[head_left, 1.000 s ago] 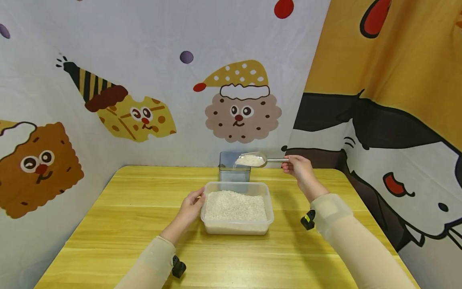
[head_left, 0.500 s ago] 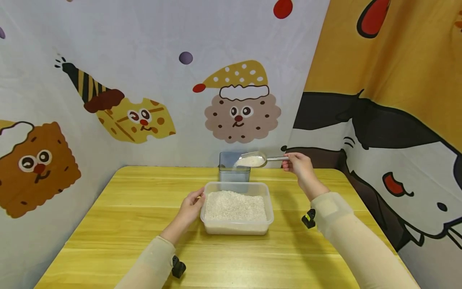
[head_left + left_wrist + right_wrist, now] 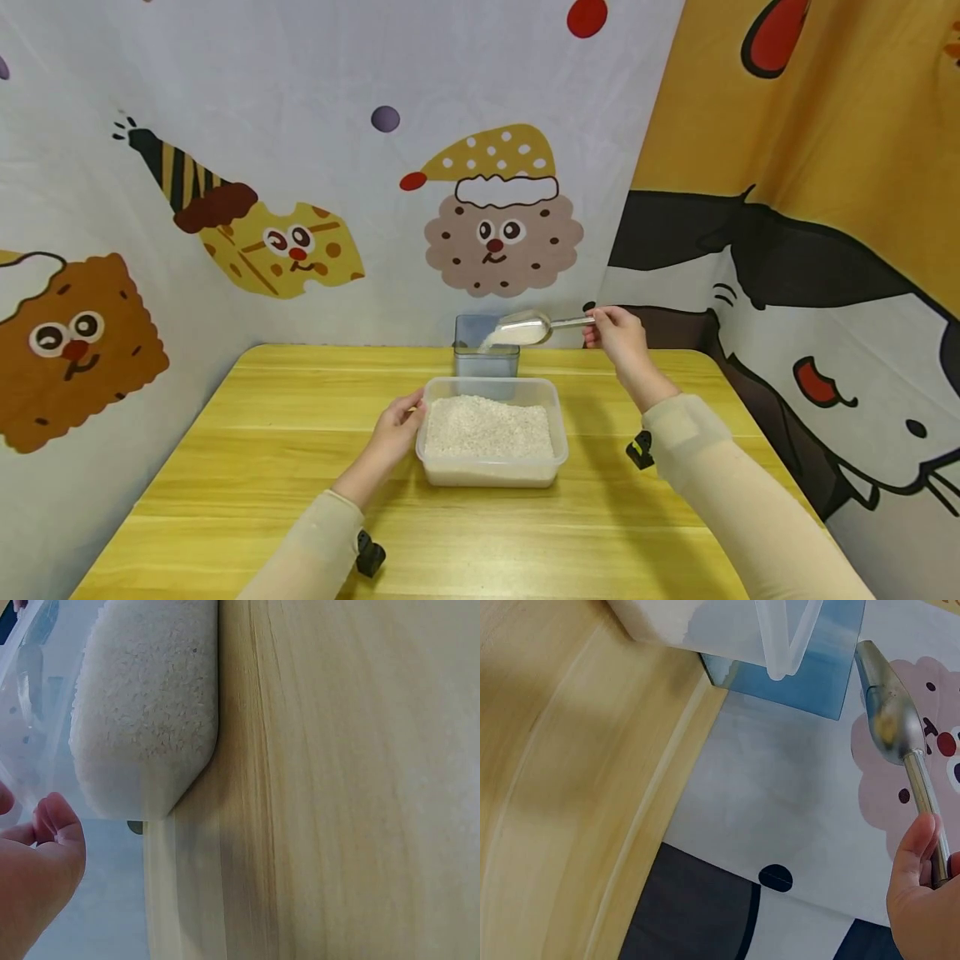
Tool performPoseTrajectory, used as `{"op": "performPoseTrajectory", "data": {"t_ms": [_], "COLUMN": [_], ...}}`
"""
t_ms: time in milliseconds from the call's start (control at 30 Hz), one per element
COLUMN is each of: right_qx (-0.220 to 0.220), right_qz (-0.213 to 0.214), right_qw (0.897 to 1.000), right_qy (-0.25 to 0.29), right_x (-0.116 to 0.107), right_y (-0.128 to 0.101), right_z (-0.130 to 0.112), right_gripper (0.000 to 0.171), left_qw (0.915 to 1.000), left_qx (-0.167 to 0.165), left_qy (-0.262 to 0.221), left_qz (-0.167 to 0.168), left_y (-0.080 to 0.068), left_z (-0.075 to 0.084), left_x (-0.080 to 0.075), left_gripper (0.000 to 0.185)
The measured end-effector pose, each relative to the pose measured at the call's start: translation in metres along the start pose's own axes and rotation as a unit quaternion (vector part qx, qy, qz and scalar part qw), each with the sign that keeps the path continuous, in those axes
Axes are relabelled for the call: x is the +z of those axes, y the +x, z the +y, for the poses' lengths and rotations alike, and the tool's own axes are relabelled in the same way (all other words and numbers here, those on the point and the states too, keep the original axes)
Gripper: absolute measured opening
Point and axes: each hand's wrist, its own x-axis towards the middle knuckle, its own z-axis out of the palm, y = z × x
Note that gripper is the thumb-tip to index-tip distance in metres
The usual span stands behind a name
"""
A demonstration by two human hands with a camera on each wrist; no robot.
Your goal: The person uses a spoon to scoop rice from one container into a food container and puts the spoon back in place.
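While the left hand holds a tub, the right grips a scoop — tilted; rice spills.

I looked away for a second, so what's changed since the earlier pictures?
The right hand has risen slightly, tipping the scoop further down over the blue container, with rice spilling from it. Nothing was newly gripped or let go. The left hand stays at the left side of the clear tub, and both containers stay put.
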Motion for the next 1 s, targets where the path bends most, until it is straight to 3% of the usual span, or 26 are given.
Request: {"op": "performPoseTrajectory", "data": {"t_ms": [100, 200, 367, 500, 633, 767, 900, 1000], "right_qx": [-0.020, -0.053, -0.140, -0.212, -0.281, -0.322, -0.332, -0.312], "right_qz": [0.004, 0.011, 0.019, 0.013, 0.008, 0.004, 0.005, 0.009], "right_qw": [0.999, 0.997, 0.983, 0.963, 0.936, 0.917, 0.914, 0.926], "right_qy": [-0.025, -0.057, -0.117, -0.166, -0.214, -0.236, -0.232, -0.212], "right_x": [0.002, 0.004, 0.009, 0.012, 0.015, 0.017, 0.018, 0.017], "right_y": [-0.001, -0.003, -0.008, -0.013, -0.017, -0.020, -0.020, -0.020], "right_z": [-0.002, -0.004, -0.007, -0.008, -0.009, -0.007, -0.005, -0.002], "right_gripper": [0.034, 0.034, 0.031, 0.029, 0.028, 0.026, 0.025, 0.026], "left_qw": [1.0000, 1.0000, 0.9999, 1.0000, 1.0000, 0.9999, 0.9999, 1.0000], "left_qx": [-0.002, 0.002, 0.004, 0.002, -0.002, -0.010, -0.006, 0.001], "left_qy": [0.002, 0.005, 0.005, 0.002, -0.003, -0.011, -0.010, -0.004], "left_qz": [0.000, 0.006, 0.011, 0.007, 0.000, -0.007, -0.006, 0.000], "left_y": [0.000, 0.006, 0.008, 0.007, 0.007, 0.009, 0.008, 0.006], "left_z": [0.000, -0.012, -0.016, -0.015, -0.014, -0.014, -0.013, -0.011], "left_x": [0.000, 0.001, 0.002, 0.001, 0.000, -0.001, -0.001, 0.001], "left_gripper": [0.042, 0.042, 0.041, 0.042, 0.044, 0.044, 0.044, 0.043]}}
